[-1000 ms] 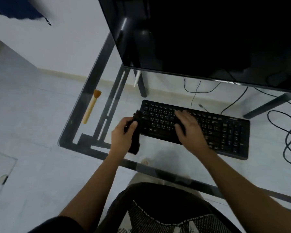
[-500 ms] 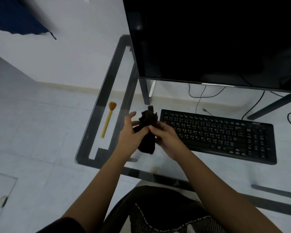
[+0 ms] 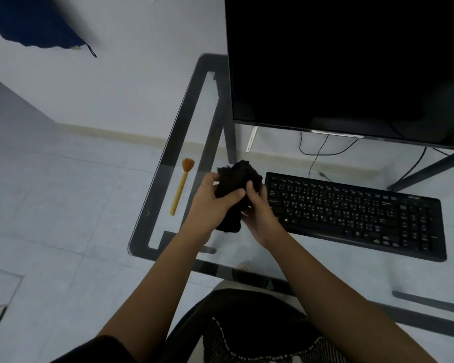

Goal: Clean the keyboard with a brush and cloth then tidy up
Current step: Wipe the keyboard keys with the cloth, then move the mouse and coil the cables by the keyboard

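Right hand (image 3: 257, 213): off the keys, where it lay a second ago; it has crossed over to meet the left hand and now pinches the cloth, thumb on top and fingers curled beneath.
Left hand (image 3: 210, 203): still grips the same cloth, thumb pressed across its near face and fingers wrapped behind.
Cloth (image 3: 236, 176): dark and bunched, held between both hands and clear of the desk. Its upper part stands above the thumbs and its lower end hangs below the left palm. It is more gathered than half a second ago.
Keyboard (image 3: 364, 216): black, flat on the desk, just beside the right hand on its outer side. Neither hand touches it.
Brush (image 3: 181, 187): tan handle, bristles pointing away, lying on the desk near the left hand on its outer side. Untouched.
Glass desk (image 3: 139, 231): clear top under both hands, with the floor visible through it.
Monitor (image 3: 351, 66): dark screen, beyond the hands and above the keyboard.
Assessment: the wiping contact has been broken, and the two-handed grip suggests the cloth is being refolded or bunched. Whether this leads to another pass or to putting things away cannot be told.
Outstanding: brush and cloth are both still out, so the tidy-up is not yet done.
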